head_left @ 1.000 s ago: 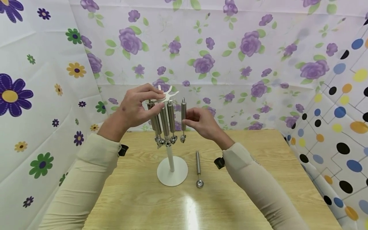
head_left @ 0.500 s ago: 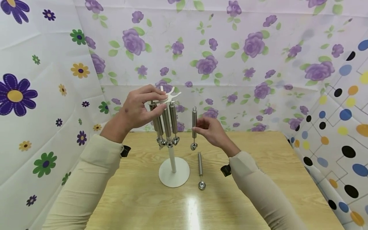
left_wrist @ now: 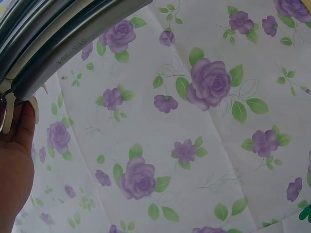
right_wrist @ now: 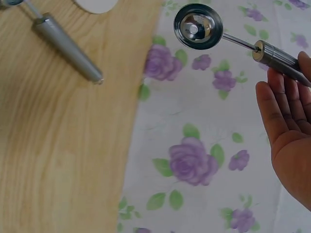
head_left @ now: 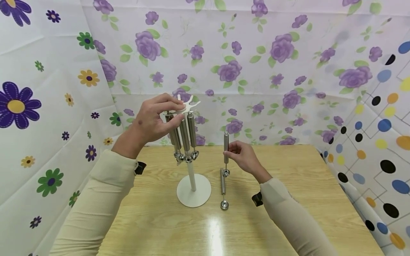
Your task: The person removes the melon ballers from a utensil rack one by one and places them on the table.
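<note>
My left hand [head_left: 156, 117] holds the top of a white rack [head_left: 189, 198], its fingers over the branched hooks and its thumb below them. Several steel melon ballers [head_left: 184, 137] hang there, bowls down. To the right, my right hand [head_left: 245, 155] pinches another melon baller [head_left: 226, 145] by its handle, upright and bowl down. The right wrist view shows its round bowl [right_wrist: 198, 26] and thin neck clearly. Below it, a second melon baller [head_left: 223, 183] lies on the table, bowl toward me. Handles [left_wrist: 63, 53] near my left fingers fill a corner of the left wrist view.
The wooden table [head_left: 272, 213] meets a purple-flowered cloth [head_left: 198, 71] at the back. Patterned cloths also stand along the left [head_left: 51, 135] and right sides. The rack's round base stands left of the lying melon baller.
My right hand has moved right and down, taking the held melon baller away from the rack and closer to the one on the table. My left hand stays on the rack's top.
</note>
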The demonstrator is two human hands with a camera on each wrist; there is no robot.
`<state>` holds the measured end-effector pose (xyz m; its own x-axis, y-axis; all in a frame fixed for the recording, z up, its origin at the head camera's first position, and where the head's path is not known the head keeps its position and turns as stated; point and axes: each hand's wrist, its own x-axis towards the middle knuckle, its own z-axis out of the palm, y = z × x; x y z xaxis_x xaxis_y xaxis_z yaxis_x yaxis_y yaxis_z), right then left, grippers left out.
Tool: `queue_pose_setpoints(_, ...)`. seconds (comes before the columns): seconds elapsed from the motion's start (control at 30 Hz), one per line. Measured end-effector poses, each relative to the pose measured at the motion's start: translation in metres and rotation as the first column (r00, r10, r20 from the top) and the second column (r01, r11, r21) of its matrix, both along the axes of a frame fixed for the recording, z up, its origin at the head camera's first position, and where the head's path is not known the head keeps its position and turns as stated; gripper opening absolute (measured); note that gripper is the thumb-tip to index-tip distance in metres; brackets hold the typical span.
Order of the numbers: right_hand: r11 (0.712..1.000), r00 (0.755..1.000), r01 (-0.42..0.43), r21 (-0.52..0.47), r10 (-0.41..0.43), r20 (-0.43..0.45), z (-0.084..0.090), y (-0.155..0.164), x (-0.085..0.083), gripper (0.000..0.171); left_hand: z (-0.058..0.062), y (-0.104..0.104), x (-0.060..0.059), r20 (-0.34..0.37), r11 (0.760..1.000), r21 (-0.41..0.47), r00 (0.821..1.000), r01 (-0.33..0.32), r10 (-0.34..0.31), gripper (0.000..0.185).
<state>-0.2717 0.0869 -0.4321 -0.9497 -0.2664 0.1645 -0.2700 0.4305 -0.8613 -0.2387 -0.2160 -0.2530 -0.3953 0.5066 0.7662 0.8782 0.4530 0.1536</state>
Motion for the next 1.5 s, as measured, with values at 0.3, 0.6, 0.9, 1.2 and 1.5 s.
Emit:
queue_pose_setpoints(0.3,0.998,0.998,0.054,0.014,-0.054,0.033,-0.034,0.013,0.0,0.021,-0.001,0.002,-0.003,-0.001,1.0,0.004,1.0,0.007,-0.007,0.023)
queue_pose_setpoints(0.6,0.996,0.994,0.079,0.05,-0.082,0.067,-0.058,0.021,-0.002,0.021,-0.004,0.001,-0.003,-0.021,1.0,0.025,1.0,0.009,-0.009,0.028)
queue_pose_setpoints(0.9,0.991,0.981,0.109,0.072,-0.119,0.154,-0.085,0.026,0.0,0.023,-0.005,0.002,-0.003,-0.019,0.999,0.038,1.0,0.01,-0.01,0.026)
queue_pose_setpoints(1.2,0.986,0.97,0.14,0.095,-0.156,0.189,-0.1,0.025,0.001,0.023,-0.005,0.002,-0.004,-0.016,0.999,0.042,1.0,0.001,0.0,0.026)
queue_pose_setpoints(1.5,0.981,0.947,0.158,0.116,-0.184,0.264,-0.116,0.026,0.004,0.024,-0.005,0.003,-0.004,-0.004,0.999,0.048,1.0,-0.006,0.006,0.025)
